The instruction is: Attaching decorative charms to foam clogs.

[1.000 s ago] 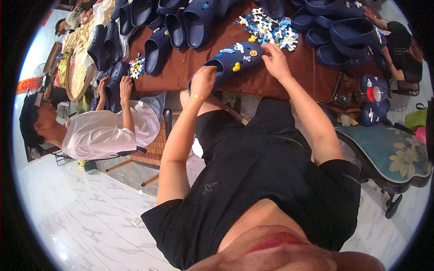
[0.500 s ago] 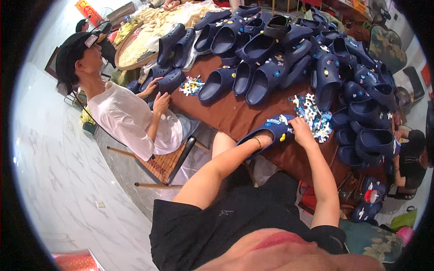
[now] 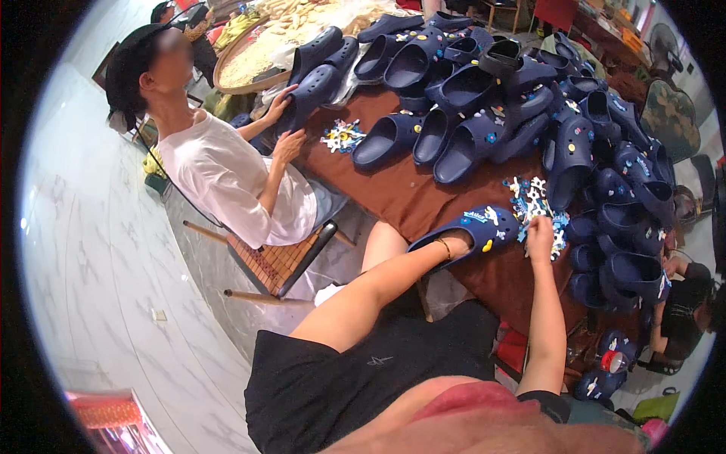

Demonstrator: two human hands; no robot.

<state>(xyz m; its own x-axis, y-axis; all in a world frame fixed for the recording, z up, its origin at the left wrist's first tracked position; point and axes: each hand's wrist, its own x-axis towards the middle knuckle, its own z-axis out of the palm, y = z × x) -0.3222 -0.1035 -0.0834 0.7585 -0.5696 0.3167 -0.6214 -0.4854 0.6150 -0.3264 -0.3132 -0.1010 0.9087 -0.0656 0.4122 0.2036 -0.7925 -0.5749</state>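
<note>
My left hand (image 3: pixel 457 244) is pushed into a navy clog (image 3: pixel 501 229) at the table's near edge; its fingers are hidden inside. White, yellow and blue shoe charms are fixed on the clog's toe. To its right, my right hand (image 3: pixel 539 234) is over a loose pile of charms (image 3: pixel 532 194), fingers drawn together at the pile. Whatever they pinch is too small to make out.
Many navy clogs (image 3: pixel 461 144) cover the far and right parts of the brown-covered table (image 3: pixel 408 198). A smaller charm heap (image 3: pixel 342 136) lies at left. A co-worker in a white shirt (image 3: pixel 219 174) handles another clog (image 3: pixel 311 97). Another person (image 3: pixel 684 303) sits at right.
My right hand has left the clog's toe and moved right to the charm pile. My left hand remains in the clog. The co-worker has lifted and tilted their clog. The view has shifted slightly.
</note>
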